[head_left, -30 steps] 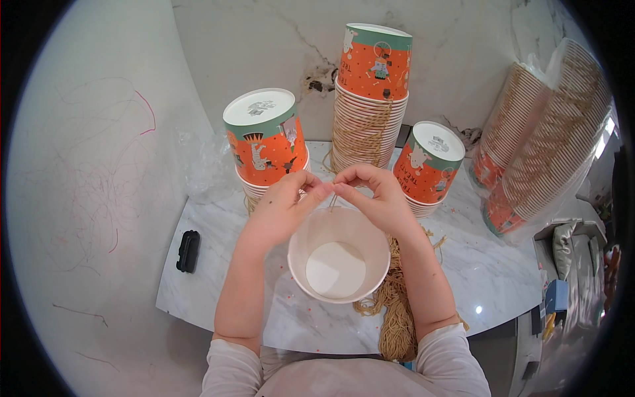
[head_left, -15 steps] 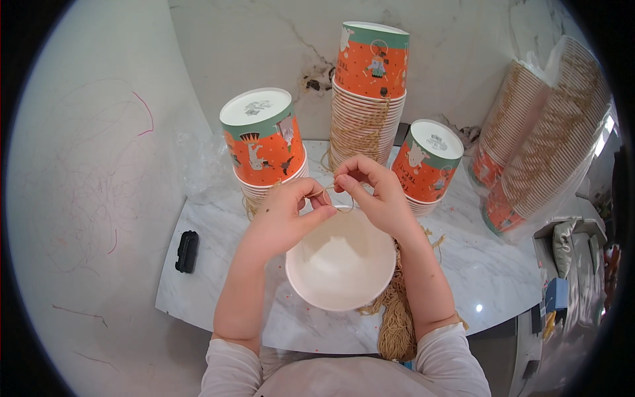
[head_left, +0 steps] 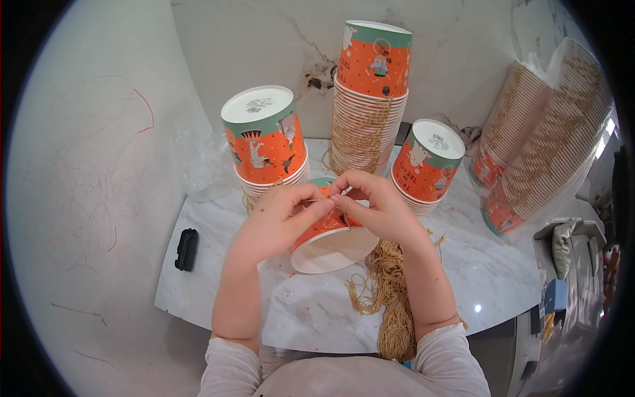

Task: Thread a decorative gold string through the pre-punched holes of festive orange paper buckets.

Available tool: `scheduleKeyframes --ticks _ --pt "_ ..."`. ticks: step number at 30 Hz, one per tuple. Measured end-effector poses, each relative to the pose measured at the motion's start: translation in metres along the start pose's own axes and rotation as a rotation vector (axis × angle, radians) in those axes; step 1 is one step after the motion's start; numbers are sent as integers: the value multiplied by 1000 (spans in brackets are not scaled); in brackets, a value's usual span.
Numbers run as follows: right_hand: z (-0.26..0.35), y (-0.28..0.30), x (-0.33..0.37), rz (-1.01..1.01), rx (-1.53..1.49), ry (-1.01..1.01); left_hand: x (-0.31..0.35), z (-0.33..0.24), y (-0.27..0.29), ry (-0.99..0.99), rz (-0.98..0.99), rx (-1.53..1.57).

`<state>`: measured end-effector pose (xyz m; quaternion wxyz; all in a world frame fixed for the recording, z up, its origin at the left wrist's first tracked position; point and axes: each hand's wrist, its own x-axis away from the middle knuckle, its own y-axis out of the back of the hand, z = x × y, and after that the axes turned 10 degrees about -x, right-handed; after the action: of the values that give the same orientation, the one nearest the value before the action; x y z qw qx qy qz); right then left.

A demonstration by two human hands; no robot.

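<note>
A paper bucket [head_left: 311,230], orange outside with a green band, lies tilted under my hands, its white mouth toward me. Above its side, my left hand [head_left: 281,217] pinches a thin tan string [head_left: 311,200] between thumb and fingers. My right hand [head_left: 370,204] is closed in a pinch on the same string, close to the left fingertips. A short end of string hangs down from the right fingers over the bucket. Any knot between the fingers is too small to make out. Beside my right forearm lies a bundle of loose tan strings [head_left: 397,311].
Upside-down bucket stacks with strings stand behind my hands: left [head_left: 264,152], tall middle [head_left: 374,73], right [head_left: 426,165]. Bagged stacks [head_left: 542,132] lean at the far right. A small black case [head_left: 187,250] sits at the left of the marble table [head_left: 297,324].
The bucket has tipped, so its orange side shows and its mouth is seen more edge-on. My hands have come down slightly and closer together, still pinching the string.
</note>
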<state>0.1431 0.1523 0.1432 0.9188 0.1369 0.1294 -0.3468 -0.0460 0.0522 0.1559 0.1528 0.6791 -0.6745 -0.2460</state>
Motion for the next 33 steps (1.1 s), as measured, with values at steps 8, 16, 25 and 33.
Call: scheduleKeyframes --ticks 8,16,25,33 --pt "2 1 -1 35 52 137 3 -4 8 -64 -178 87" --pt "-2 1 -4 143 126 182 9 -8 13 -201 -407 166" --pt "-5 2 -4 236 189 98 17 -15 22 -398 -611 332" --pt "-6 4 -3 275 172 100 15 -11 25 -502 -782 474"
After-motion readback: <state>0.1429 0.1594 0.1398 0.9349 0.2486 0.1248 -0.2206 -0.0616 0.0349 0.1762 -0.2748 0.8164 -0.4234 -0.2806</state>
